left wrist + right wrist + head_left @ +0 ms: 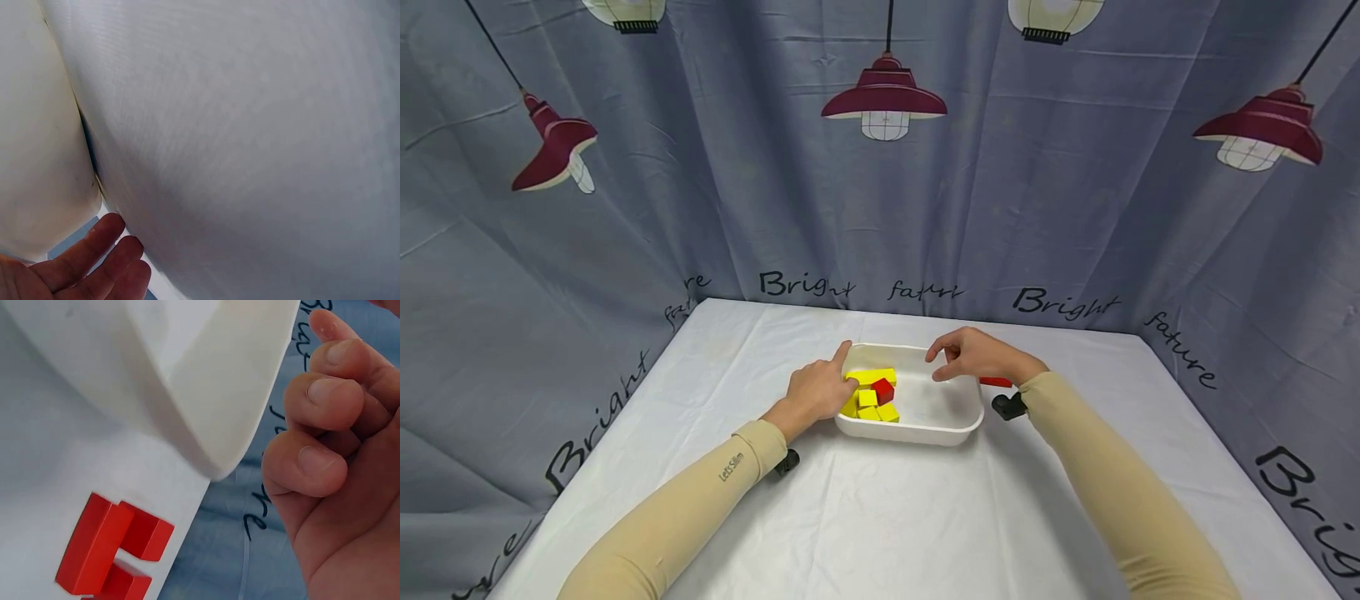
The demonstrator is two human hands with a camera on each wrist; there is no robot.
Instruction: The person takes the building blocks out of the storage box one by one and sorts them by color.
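A white plastic tub (917, 433) stands on the table, with several yellow blocks (867, 398) and a red block (883, 391) in its left half. My left hand (822, 388) holds the tub's left rim: the thumb reaches over the inside, the index finger stretches toward the far corner, and the other fingers (87, 250) show outside the wall in the left wrist view. Over the tub's right side hovers my right hand (973, 354), its fingers loosely bent, thumb and index apart, nothing between them.
Just right of the tub, red blocks (94, 544) lie on the table, partly hidden by the right wrist in the head view. White cloth covers the table (880, 517). A grey-blue curtain (880, 217) with printed lamps and lettering hangs behind and at both sides.
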